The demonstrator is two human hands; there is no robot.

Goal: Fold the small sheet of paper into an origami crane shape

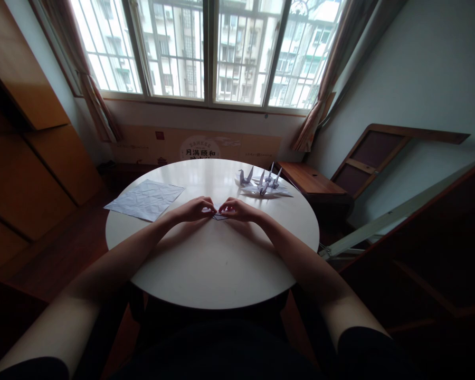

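My left hand [193,209] and my right hand [237,209] meet at the middle of a round white table [214,264]. Both have their fingers curled and pinch a small folded piece of paper [219,216] that lies on the tabletop between them. Most of that paper is hidden under my fingertips; only a dark pointed corner shows. A stack of creased patterned paper sheets [146,198] lies to the left of my left hand. Several finished paper cranes [263,183] stand on the table beyond my right hand.
A wide barred window [209,50] with tied-back curtains fills the far wall. Wooden cabinets [27,158] stand at the left. A low wooden bench [309,179] and leaning wooden frames [380,153] are at the right, close to the table's edge.
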